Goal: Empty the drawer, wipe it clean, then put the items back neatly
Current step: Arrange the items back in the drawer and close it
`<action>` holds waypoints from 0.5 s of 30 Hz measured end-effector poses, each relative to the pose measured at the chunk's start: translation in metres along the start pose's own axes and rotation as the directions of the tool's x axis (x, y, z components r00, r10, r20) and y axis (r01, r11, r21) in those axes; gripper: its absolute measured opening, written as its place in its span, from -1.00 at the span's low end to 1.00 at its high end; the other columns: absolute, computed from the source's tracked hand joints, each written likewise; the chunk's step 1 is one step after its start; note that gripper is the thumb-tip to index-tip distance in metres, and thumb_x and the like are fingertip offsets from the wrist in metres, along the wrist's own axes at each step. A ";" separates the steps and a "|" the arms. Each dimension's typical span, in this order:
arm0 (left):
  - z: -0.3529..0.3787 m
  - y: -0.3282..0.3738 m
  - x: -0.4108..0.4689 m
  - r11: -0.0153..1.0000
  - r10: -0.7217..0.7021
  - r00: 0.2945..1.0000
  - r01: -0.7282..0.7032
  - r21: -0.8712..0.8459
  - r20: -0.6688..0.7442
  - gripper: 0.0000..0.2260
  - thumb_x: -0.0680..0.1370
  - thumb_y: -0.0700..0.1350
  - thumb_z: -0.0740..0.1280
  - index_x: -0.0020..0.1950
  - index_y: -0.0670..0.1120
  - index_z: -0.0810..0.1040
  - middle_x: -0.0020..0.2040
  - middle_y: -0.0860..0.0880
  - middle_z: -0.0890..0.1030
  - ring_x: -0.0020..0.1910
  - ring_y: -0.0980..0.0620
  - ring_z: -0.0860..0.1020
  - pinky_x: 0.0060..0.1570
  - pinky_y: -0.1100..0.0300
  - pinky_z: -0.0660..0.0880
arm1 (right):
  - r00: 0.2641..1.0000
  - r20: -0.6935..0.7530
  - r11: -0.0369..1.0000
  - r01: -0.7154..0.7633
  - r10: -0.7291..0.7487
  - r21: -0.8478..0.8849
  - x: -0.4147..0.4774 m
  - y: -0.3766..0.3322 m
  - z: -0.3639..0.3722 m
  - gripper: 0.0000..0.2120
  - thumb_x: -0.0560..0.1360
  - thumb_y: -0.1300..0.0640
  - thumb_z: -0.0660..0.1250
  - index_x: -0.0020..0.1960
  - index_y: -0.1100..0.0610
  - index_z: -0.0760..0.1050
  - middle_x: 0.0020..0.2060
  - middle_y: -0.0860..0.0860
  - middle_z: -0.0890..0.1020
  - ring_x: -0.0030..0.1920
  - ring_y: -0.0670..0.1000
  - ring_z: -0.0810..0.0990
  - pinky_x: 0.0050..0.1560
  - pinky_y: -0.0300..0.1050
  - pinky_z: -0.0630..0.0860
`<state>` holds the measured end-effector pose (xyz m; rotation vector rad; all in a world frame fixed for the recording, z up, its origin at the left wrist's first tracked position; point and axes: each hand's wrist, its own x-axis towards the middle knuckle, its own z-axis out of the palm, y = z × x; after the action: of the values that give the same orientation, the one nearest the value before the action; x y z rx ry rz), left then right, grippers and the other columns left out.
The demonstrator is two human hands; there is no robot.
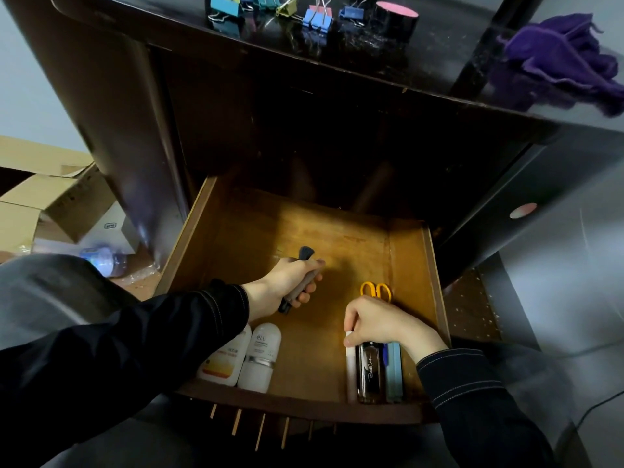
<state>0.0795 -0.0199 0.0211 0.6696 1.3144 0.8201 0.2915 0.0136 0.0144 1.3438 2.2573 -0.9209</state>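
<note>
The wooden drawer (358,231) stands pulled out below the dark cabinet. My left hand (290,282) is closed around a small brush (304,275), its dark bristles pointing toward the back of the drawer. My right hand (381,324) rests at the front right, thumb and fingers pinching the top of a white pen-like stick (351,369). Beside that stick lie a clear bottle with a dark label (369,373) and a pale blue case (394,373). Yellow-handled scissors (376,290) lie just behind my right hand. Two white bottles (250,359) lie at the front left.
On the cabinet top sit several coloured binder clips (270,10), a black tape roll (396,18) and a purple cloth (570,59). Cardboard boxes (50,204) and a plastic bottle (104,260) lie on the floor to the left.
</note>
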 end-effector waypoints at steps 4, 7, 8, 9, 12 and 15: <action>0.000 -0.001 0.001 1.000 -0.006 1.000 0.006 -0.003 0.003 -0.70 0.58 0.08 0.36 0.01 -0.17 0.52 -0.41 -0.01 0.49 -0.53 0.05 0.41 -0.58 0.29 0.28 | 1.000 0.010 1.000 0.003 -0.003 0.011 -0.002 -0.002 -0.002 -0.82 0.39 0.01 0.58 -0.13 0.02 0.61 -0.20 -0.09 0.64 -0.17 -0.06 0.66 -0.06 0.04 0.67; -0.001 -0.001 0.002 0.999 -0.023 0.999 0.024 -0.022 0.033 -0.71 0.59 0.02 0.26 0.07 -0.20 0.55 -0.38 -0.02 0.49 -0.50 0.03 0.42 -0.56 0.25 0.29 | 0.999 -0.049 0.999 0.004 -0.003 0.036 -0.004 -0.003 -0.004 -0.84 0.44 -0.08 0.52 -0.14 -0.03 0.60 -0.21 -0.09 0.66 -0.15 -0.09 0.66 -0.06 0.00 0.66; -0.002 -0.001 0.002 0.999 -0.031 0.998 0.033 -0.038 0.057 -0.70 0.58 -0.01 0.22 0.10 -0.22 0.55 -0.37 -0.02 0.48 -0.48 0.03 0.42 -0.56 0.24 0.30 | 0.993 -0.114 0.997 0.006 0.002 0.072 -0.004 -0.003 -0.005 -0.86 0.47 -0.11 0.47 -0.13 -0.05 0.60 -0.19 -0.09 0.67 -0.12 -0.10 0.65 -0.04 -0.01 0.65; -0.003 -0.001 0.003 0.998 -0.038 0.996 0.043 -0.055 0.086 -0.69 0.57 -0.03 0.19 0.11 -0.22 0.55 -0.36 -0.02 0.48 -0.47 0.04 0.42 -0.55 0.25 0.30 | 0.981 -0.196 0.991 0.017 0.009 0.133 -0.003 -0.004 -0.008 -0.87 0.52 -0.11 0.42 -0.10 -0.08 0.60 -0.16 -0.11 0.66 -0.07 -0.11 0.64 0.00 -0.03 0.62; -0.003 0.001 0.002 0.991 -0.050 0.981 0.072 -0.114 0.186 -0.68 0.55 -0.08 0.16 0.12 -0.22 0.59 -0.32 -0.02 0.49 -0.43 0.05 0.43 -0.53 0.28 0.32 | 0.916 -0.400 0.910 0.128 0.044 0.394 -0.004 -0.011 -0.017 -0.92 0.60 -0.03 0.33 -0.02 -0.09 0.58 -0.13 -0.12 0.67 -0.05 -0.12 0.62 -0.02 -0.10 0.57; 0.001 0.004 0.000 0.988 -0.035 0.967 0.071 -0.138 0.251 -0.80 0.54 -0.13 0.20 0.03 -0.19 0.55 -0.29 -0.04 0.50 -0.42 0.04 0.43 -0.52 0.27 0.32 | 0.903 -0.428 0.762 0.249 0.040 0.597 -0.009 -0.019 -0.024 -0.92 0.63 0.04 0.32 0.08 -0.10 0.56 -0.10 -0.08 0.70 -0.20 -0.10 0.64 -0.25 -0.21 0.57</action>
<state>0.0799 -0.0174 0.0243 0.5971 1.0311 0.7548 0.2795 0.0181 0.0438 1.8568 2.4494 -1.7124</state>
